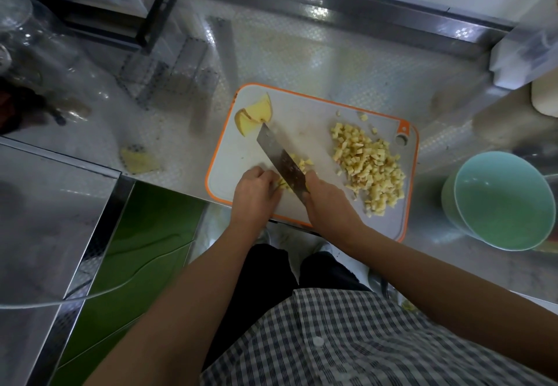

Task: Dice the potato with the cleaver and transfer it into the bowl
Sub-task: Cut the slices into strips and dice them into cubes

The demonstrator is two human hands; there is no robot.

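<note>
On a white cutting board with an orange rim (241,156) my right hand (327,201) grips the handle of the cleaver (280,156), whose blade lies across potato strips (302,165). My left hand (256,189) holds those strips with curled fingers just left of the blade. A heap of potato dice (368,165) covers the board's right half. Uncut potato slices (255,113) lie at the board's far left corner. A pale green bowl (498,201) with nothing in it stands right of the board.
A potato scrap (139,160) lies on the steel counter left of the board. Glass jars (36,41) stand at the far left, a white container (525,50) at the far right. The counter's front edge runs under my wrists.
</note>
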